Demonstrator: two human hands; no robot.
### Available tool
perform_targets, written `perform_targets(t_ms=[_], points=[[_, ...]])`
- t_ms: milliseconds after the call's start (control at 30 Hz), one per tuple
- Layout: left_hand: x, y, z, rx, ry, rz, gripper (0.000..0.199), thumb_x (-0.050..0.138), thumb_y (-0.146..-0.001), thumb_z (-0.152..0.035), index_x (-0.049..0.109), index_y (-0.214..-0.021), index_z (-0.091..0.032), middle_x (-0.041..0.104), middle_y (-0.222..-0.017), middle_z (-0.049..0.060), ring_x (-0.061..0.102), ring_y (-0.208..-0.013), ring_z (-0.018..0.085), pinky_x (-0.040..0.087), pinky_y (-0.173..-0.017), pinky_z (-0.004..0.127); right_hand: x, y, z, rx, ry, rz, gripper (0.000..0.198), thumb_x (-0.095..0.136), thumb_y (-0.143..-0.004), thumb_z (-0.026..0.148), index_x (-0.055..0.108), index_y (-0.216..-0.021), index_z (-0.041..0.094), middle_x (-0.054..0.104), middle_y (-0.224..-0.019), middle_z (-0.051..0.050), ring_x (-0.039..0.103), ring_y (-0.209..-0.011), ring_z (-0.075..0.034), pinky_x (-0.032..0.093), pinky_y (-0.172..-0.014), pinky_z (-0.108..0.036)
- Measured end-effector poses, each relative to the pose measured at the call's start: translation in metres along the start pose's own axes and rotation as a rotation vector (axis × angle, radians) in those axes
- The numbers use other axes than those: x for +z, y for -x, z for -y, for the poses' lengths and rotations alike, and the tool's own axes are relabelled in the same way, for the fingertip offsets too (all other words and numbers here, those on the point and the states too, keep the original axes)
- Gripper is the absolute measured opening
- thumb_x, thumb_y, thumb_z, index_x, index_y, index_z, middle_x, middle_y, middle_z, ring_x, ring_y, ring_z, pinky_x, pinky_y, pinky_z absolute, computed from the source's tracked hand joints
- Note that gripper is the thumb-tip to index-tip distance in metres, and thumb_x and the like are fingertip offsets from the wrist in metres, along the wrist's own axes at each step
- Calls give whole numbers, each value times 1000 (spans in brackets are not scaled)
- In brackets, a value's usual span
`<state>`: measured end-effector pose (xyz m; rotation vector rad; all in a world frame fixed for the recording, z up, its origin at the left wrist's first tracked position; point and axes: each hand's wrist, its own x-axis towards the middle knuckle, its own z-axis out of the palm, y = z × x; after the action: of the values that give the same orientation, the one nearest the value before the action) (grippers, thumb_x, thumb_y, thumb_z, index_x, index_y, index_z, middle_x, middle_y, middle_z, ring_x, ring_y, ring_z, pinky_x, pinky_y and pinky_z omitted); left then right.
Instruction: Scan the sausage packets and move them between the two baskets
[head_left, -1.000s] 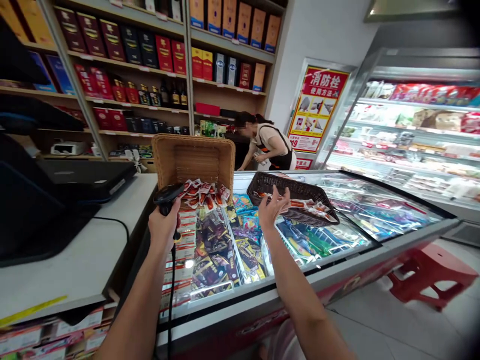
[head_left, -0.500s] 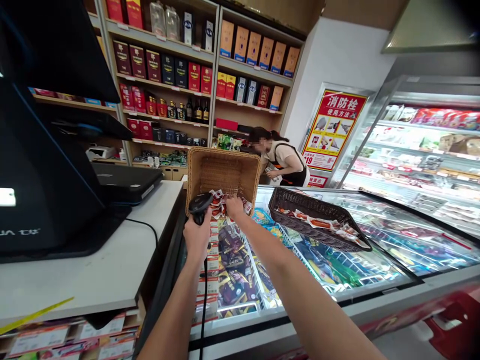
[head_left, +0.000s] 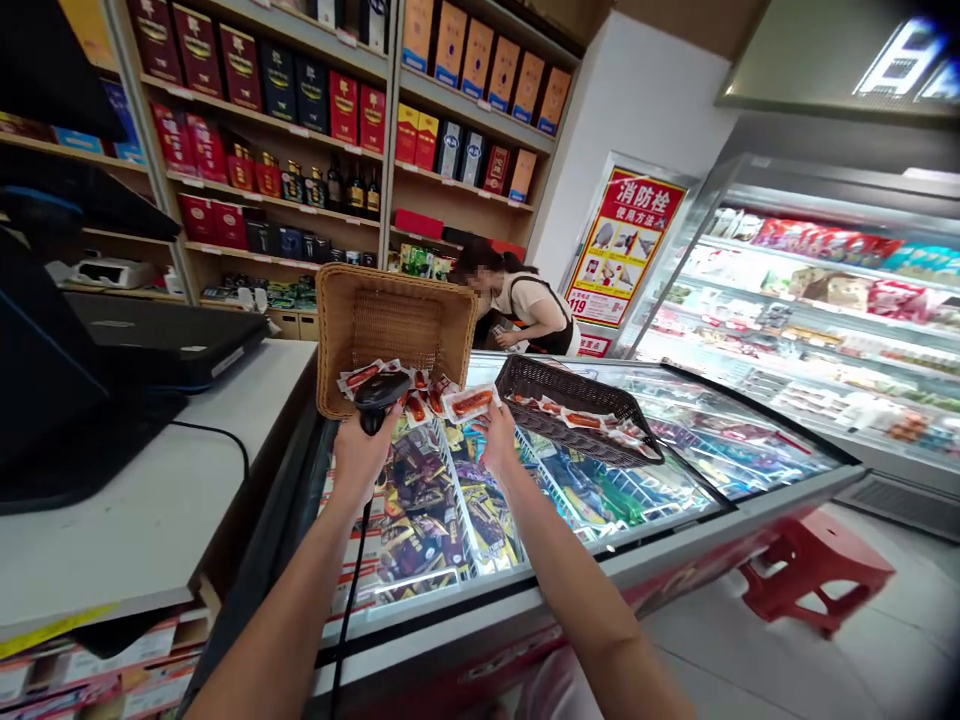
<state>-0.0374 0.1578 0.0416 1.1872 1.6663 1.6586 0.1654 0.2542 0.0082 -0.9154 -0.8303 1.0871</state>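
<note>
The left hand [head_left: 364, 457] is gripping a black plastic corded scanner [head_left: 381, 389], its fingers curling round the handle. The right hand [head_left: 498, 437] is pinching a flat, white-edged plastic packet of reddish-brown sausage [head_left: 471, 402] by its edge, holding it between a tan wicker basket [head_left: 397, 320] and a dark-brown oblong woven basket [head_left: 559, 433].

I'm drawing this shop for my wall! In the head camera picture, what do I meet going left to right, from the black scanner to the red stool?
Black scanner, wrapped sausage, dark brown basket, red stool.
</note>
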Motion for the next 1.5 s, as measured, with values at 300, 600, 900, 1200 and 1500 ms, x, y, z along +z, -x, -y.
perform_targets(t_ms=[300, 600, 900, 1200, 1500], points=[[15, 13, -1, -4, -8, 214, 47, 75, -74, -64, 50, -71, -24, 52, -48, -5, 46, -41, 12, 35, -43, 26, -8, 0, -1, 164, -319, -91, 46, 75, -60, 5, 47, -90, 26, 70, -79, 7, 74, -74, -13, 66, -78, -28], [21, 19, -6, -21, -16, 284, 50, 75, -74, -66, 49, -72, -24, 51, -52, -5, 47, -42, 12, 35, -43, 26, -1, 12, -4, 126, -269, -77, 26, 72, -62, 6, 57, -79, 20, 67, -70, 6, 71, -74, -12, 64, -80, -28], [21, 24, -6, 42, -157, 320, 47, 72, -79, -64, 50, -67, -24, 52, -47, -4, 48, -42, 14, 35, -45, 27, -6, 13, 1, 270, -279, -152, 26, 77, -63, 6, 63, -79, 21, 74, -78, 2, 73, -77, -15, 59, -71, -25], [20, 29, -12, 64, -249, 322, 48, 67, -81, -67, 51, -65, -25, 55, -46, -1, 50, -42, 16, 36, -49, 29, -6, 11, -4, 326, -337, -154, 24, 76, -63, 5, 61, -75, 19, 60, -59, 9, 46, -46, -5, 26, -41, -17], [19, 26, -12, 59, -241, 296, 50, 69, -79, -69, 52, -63, -24, 54, -45, -1, 51, -44, 16, 37, -48, 28, -10, 1, -8, 270, -324, -36, 22, 79, -70, 8, 60, -71, 20, 53, -50, 8, 42, -41, -6, 29, -35, -16]])
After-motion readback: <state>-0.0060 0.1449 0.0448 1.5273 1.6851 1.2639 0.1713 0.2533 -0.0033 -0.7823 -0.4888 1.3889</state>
